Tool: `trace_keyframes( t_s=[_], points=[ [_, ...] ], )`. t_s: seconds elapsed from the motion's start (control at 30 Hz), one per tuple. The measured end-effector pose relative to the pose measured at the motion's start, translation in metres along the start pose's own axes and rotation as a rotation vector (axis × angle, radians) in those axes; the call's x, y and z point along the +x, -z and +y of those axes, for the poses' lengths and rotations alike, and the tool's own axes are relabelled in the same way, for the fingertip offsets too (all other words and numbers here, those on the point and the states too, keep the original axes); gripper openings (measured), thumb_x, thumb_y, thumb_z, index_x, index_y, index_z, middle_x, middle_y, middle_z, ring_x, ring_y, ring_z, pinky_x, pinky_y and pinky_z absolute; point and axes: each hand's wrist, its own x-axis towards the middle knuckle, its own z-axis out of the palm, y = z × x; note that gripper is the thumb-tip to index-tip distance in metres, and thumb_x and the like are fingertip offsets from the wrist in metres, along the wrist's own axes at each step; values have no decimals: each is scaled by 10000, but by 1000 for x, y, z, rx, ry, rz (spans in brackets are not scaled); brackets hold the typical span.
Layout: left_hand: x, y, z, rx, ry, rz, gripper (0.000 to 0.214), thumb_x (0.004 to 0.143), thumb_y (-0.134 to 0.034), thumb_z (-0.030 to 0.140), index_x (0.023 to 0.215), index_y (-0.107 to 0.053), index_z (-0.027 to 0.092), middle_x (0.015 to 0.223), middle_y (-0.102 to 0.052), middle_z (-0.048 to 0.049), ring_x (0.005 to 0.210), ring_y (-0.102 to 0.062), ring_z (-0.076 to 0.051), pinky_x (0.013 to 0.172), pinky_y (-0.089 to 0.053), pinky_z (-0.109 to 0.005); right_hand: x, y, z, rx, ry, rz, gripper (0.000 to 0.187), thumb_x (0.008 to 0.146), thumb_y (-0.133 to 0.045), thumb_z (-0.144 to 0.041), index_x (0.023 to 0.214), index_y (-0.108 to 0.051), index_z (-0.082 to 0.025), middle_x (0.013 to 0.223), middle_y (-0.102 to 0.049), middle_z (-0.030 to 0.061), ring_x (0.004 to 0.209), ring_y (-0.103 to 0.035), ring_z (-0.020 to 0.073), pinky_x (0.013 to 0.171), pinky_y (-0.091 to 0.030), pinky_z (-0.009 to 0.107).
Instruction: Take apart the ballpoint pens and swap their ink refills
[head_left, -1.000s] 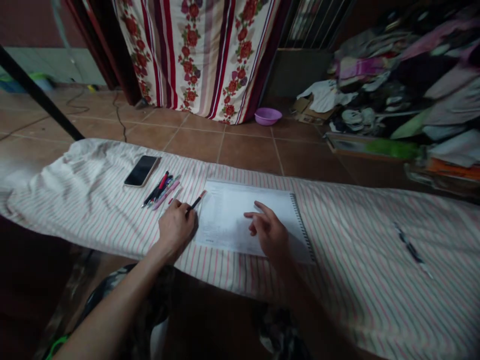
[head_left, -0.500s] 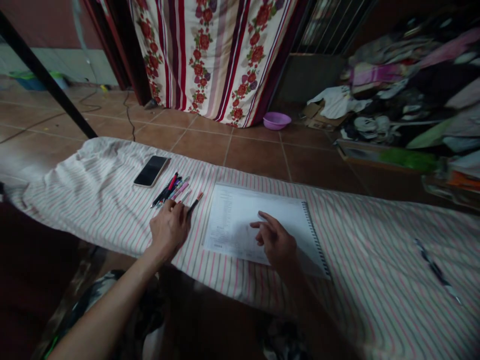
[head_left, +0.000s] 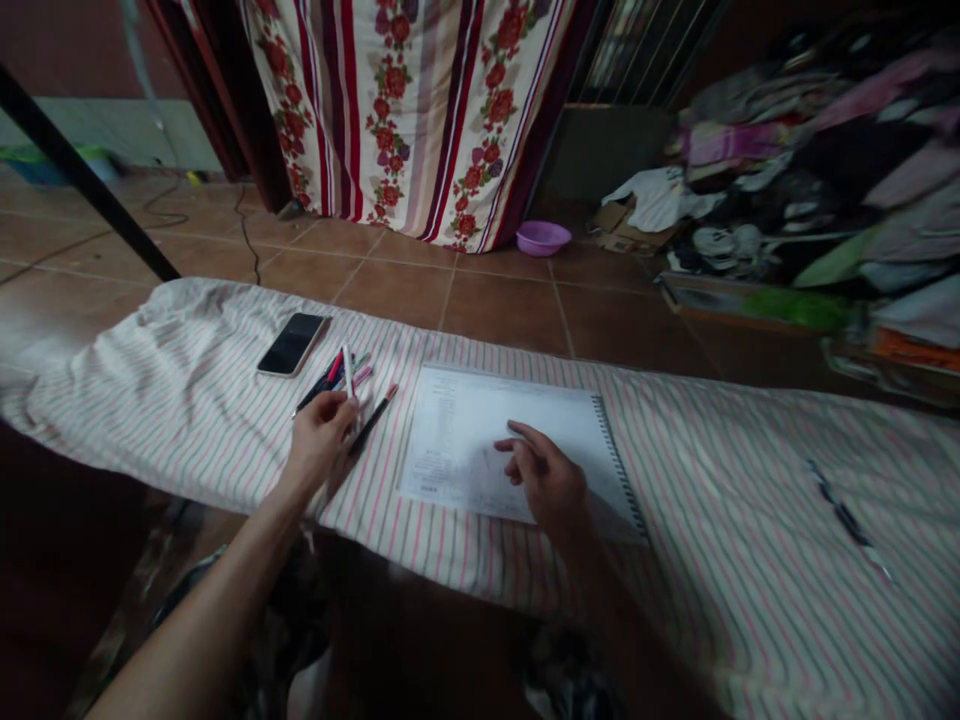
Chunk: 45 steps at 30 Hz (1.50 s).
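My left hand [head_left: 322, 432] is closed around a slim white pen [head_left: 348, 370], whose end points up and away from me. Under and beyond it lies a loose bunch of pens [head_left: 330, 374], partly covered by the hand. A black pen with an orange-brown tip [head_left: 375, 418] rests on the cloth just right of that hand. My right hand [head_left: 547, 480] hovers over or rests on the spiral notebook [head_left: 450, 420]; I cannot tell if it touches. Its index finger is stretched out, the others loosely curled, with nothing seen in them. Faint print or writing shows on the notebook's left side.
A striped cloth [head_left: 720, 480] covers the low surface. The phone [head_left: 292, 344] lies at left, and another pen [head_left: 851, 522] far right. On the tiled floor beyond are a pink basin [head_left: 543, 238], a floral curtain [head_left: 420, 110] and piled clothes and shoes [head_left: 795, 170].
My left hand has lifted a white pen from the bunch and turned it upright. The black pen now lies apart from the fingers. My right hand keeps its pose; the view has shifted slightly.
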Motion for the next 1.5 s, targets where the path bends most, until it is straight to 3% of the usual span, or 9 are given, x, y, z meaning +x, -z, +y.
trace_keyframes(
  t_s=[0.07, 0.17, 0.23, 0.43, 0.7, 0.9, 1.13, 1.5],
  points=[
    [-5, -12, 5, -366, 116, -150, 245, 665, -673, 339, 757, -572, 135, 554, -533, 32, 445, -458, -66, 409, -311, -176, 0, -2, -2, 40, -26, -28, 309, 842, -465, -358, 1043, -593, -161, 764, -694, 56, 477, -527, 97, 473, -479, 248],
    [-17, -35, 15, -637, 243, -277, 187, 642, -715, 198, 748, -592, 105, 603, -585, 5, 498, -534, -63, 418, -377, -139, -1, -5, -7, 169, -77, -68, 274, 822, -494, -356, 978, -609, -161, 744, -693, 56, 487, -532, 97, 462, -474, 240],
    [-25, -50, 21, -716, 339, -311, 143, 664, -693, 117, 769, -598, 106, 619, -606, -5, 543, -588, -83, 420, -415, -124, -1, -7, -11, 259, -134, -136, 253, 790, -540, -355, 946, -610, -169, 740, -698, 53, 481, -538, 97, 441, -471, 233],
    [-46, -83, 35, -770, 554, -328, 97, 717, -636, 23, 721, -582, 104, 637, -638, -22, 602, -643, -93, 513, -515, -121, -1, -11, -11, 411, -246, -132, 265, 692, -643, -352, 898, -628, -186, 753, -696, 41, 550, -584, 114, 444, -467, 217],
    [-62, -111, 38, -825, 562, -382, 133, 703, -634, -1, 775, -600, 105, 640, -639, -15, 616, -648, -88, 592, -538, -129, 0, 1, -10, 450, -241, -3, 164, 700, -620, -334, 774, -640, -189, 649, -668, 6, 509, -558, 100, 463, -470, 221],
    [-68, -126, 39, -859, 517, -425, 163, 666, -676, 27, 782, -599, 114, 646, -644, -7, 640, -648, -92, 633, -536, -148, 0, 11, -9, 469, -273, 60, 187, 676, -649, -356, 759, -651, -189, 609, -656, -2, 489, -543, 98, 475, -475, 232],
    [-73, -130, 37, -805, 486, -493, 138, 690, -654, 67, 806, -608, 127, 697, -682, -41, 634, -653, -103, 631, -534, -174, 0, 18, -10, 546, -325, 105, 215, 667, -669, -359, 792, -670, -183, 685, -684, 21, 509, -530, 93, 483, -453, 229],
    [-73, -134, 35, -744, 418, -424, 214, 593, -746, 106, 785, -655, 79, 678, -700, -79, 623, -665, -143, 688, -548, -251, 2, 18, -9, 636, -414, 79, 221, 655, -686, -383, 671, -624, -172, 604, -626, -12, 464, -433, 66, 451, -353, 206]
  ],
)
